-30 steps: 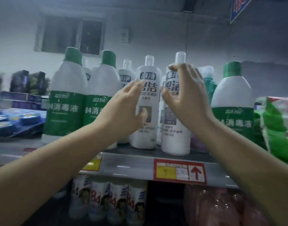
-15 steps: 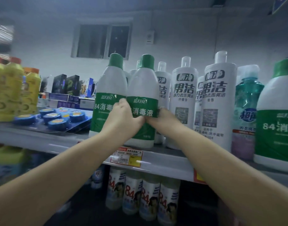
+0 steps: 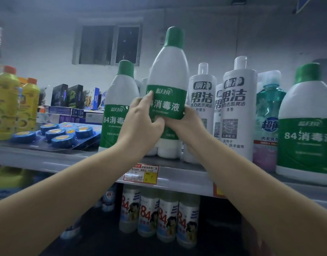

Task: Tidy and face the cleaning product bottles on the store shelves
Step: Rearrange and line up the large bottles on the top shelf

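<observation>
The fingers of the left hand (image 3: 140, 124) curl around the left side of the green-capped bottle (image 3: 167, 85), and the right hand (image 3: 186, 124) grips its right side, so both hands clamp on the label. The bottle is lifted above the shelf (image 3: 186, 178), label turned to the front. To its left a second disinfectant bottle (image 3: 118, 111) stands facing forward; to the right the white toilet-cleaner bottles (image 3: 236, 108) also face forward. I judge the task is midway: this bottle must still be set down in line
</observation>
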`<state>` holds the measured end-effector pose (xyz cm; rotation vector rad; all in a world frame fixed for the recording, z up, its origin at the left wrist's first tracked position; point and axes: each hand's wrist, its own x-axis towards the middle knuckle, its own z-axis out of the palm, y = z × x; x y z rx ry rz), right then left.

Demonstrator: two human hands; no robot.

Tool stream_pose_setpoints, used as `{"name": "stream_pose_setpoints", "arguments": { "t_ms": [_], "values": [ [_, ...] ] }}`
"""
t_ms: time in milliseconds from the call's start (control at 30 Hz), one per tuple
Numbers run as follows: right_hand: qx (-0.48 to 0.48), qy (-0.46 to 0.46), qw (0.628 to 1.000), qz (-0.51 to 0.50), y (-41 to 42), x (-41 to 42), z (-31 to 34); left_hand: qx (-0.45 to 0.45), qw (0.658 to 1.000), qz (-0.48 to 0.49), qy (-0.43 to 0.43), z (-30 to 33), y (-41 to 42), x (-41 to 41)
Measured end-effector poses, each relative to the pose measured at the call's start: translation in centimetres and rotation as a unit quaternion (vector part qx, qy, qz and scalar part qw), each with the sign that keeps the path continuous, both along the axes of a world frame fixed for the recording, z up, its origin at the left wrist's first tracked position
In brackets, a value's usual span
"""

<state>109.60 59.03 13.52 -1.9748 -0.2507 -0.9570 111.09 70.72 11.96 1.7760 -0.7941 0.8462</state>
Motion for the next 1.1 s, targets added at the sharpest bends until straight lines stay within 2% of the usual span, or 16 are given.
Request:
{"name": "stream_pose_setpoints", "arguments": {
  "t_ms": [133,467,800,1100],
  "values": [
    [0.04,-0.022,0.999,0.008,-0.9,-2.9,2.1,0.004,0.998,-0.006,-0.067,1.2,-0.8,-2.1],
    [0.06,-0.058,0.992,-0.099,-6.9,-10.9,3.7,-0.021,0.983,-0.16,-0.091,2.4,-6.9,-7.4],
    [0.044,-0.088,0.967,-0.233,-13.1,-18.9,2.7,0.041,0.956,-0.273,-0.099,2.1,-13.6,-12.0],
    [0.072,-0.086,0.935,-0.336,-18.4,-24.3,1.4,0.138,0.929,-0.326,-0.111,2.4,-18.8,-15.7]
  ]
}}
